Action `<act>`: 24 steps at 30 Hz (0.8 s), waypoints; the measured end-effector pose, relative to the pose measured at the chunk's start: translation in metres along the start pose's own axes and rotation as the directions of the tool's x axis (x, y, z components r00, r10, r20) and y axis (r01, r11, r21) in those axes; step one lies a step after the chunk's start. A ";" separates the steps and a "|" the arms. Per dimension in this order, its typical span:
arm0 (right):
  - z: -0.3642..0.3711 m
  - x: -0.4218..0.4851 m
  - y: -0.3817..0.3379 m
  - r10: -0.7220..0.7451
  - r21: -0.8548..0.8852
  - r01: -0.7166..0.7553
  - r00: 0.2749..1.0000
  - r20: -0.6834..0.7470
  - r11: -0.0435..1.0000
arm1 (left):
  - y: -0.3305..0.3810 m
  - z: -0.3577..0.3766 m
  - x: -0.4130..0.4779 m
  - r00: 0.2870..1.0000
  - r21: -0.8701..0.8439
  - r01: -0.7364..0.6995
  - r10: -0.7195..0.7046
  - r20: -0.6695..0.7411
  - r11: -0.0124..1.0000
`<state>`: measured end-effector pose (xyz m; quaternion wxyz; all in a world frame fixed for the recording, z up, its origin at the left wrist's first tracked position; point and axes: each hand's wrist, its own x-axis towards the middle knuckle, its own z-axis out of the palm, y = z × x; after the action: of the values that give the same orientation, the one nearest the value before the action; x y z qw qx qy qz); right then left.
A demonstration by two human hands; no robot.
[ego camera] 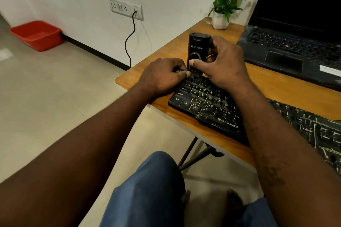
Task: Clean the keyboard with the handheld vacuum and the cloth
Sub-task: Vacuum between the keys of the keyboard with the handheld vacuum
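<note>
A black keyboard (pixel 208 105) with green-lit keys lies along the front edge of the wooden table (pixel 276 86). A black handheld vacuum (pixel 198 49) stands upright with its brush nozzle on the keyboard's top-left keys. My right hand (pixel 223 64) grips the vacuum's body, thumb on its front near the round button. My left hand (pixel 162 75) rests at the keyboard's left end, fingers curled and pinching at the nozzle's base. No cloth is in sight.
A dusty open laptop (pixel 295 48) sits at the back right. A white pot of flowers (pixel 220 19) stands at the table's far corner. A black cable (pixel 130 42) hangs from the wall socket. A red tub (pixel 36 35) sits on the floor.
</note>
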<state>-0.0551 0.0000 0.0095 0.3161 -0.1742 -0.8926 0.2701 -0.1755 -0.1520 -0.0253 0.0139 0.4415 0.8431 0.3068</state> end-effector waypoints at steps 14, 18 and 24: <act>-0.021 -0.010 0.000 -0.053 0.084 0.039 0.982 0.183 0.996 | 0.001 0.002 -0.001 0.996 -0.003 -0.034 0.035 0.087 0.999; -0.041 -0.005 0.018 0.024 0.089 -0.047 0.971 0.237 0.995 | 0.000 0.002 0.002 0.991 0.032 -0.099 0.096 0.096 0.995; -0.039 -0.007 0.015 -0.005 0.087 -0.014 0.976 0.218 0.996 | 0.002 0.003 0.005 0.982 0.096 -0.149 0.136 0.130 0.984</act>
<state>-0.0222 0.0228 0.0229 0.2230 -0.1315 -0.9087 0.3275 -0.1760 -0.1460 -0.0257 0.0203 0.5188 0.8219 0.2342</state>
